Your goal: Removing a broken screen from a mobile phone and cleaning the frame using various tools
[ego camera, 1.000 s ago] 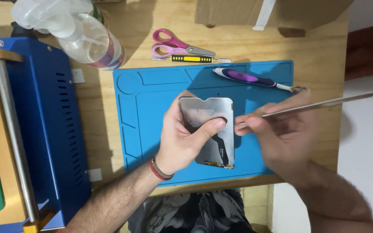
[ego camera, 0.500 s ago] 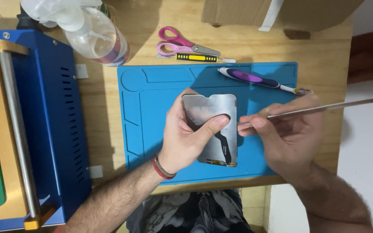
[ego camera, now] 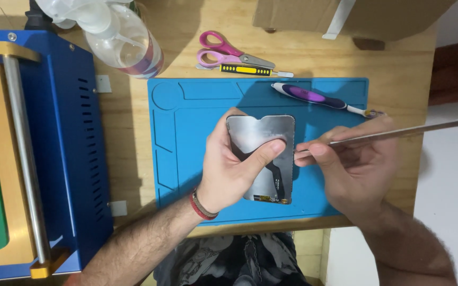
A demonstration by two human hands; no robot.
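Bright, even overhead light; soft shadows under hands; right hand [ego camera: 359, 169] slightly blurred.

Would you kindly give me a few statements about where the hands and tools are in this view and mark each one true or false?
1. The left hand holds the silvery phone panel over the blue mat. True.
2. The right hand holds the pink scissors. False: it holds a thin metal pry tool, its tip at the panel's right edge; the pink scissors lie on the wooden table.
3. The purple-handled tool lies on the mat beyond the hands. True.
4. The clear spray bottle stands on the mat. False: it is off the mat, beside the blue machine.
5. The left wrist wears a red band. True.
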